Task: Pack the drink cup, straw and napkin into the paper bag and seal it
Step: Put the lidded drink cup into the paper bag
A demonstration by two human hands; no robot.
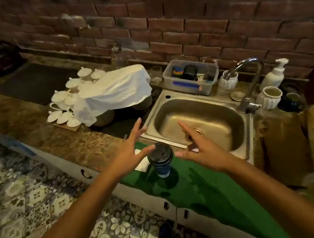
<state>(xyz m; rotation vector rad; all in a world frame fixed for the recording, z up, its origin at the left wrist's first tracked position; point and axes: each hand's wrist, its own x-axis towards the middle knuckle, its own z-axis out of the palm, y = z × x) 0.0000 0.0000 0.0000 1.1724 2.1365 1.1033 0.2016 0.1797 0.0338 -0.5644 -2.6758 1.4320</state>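
Since both hands are spread wide with nothing in them, this looks like the reach-in for the drink cup [161, 161], so I'd close on the blue sleeve, not the black lid, and keep it upright. Left hand [130, 151] sits at the cup's 10 o'clock, right hand [200, 151] at 3. The cup stands on a green cloth [209, 194] on the marble table [70, 139], white napkin [141, 164] touching it at 9. No straw or bag visible. Steel sink [195, 125] at 1 o'clock, brick wall [199, 22] behind.
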